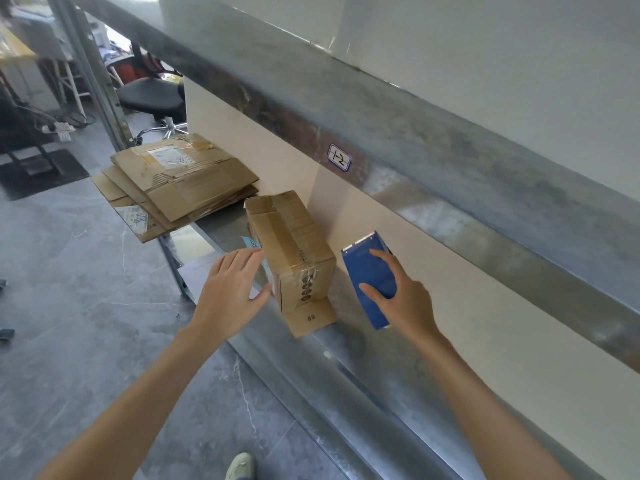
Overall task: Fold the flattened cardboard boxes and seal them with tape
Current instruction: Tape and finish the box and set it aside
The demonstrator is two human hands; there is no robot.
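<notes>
1 folded cardboard box (292,251) is sitting on the metal shelf (346,344). L hand (228,292), fingers straight & spread, is hovering just beside it at 9 o'clock. R hand (405,303), fingers curled, is gripping 1 blue tape dispenser (369,271) at 3. 1 stack of flattened boxes (180,183) is lying at 11.

the floor (69,306) is of grey stone-like tiles. a grey metal shelf beam (450,140) crosses the view and carries a small label (339,157). behind is a pale wall (450,323). a black office chair (152,95) stands far left in daylight.
</notes>
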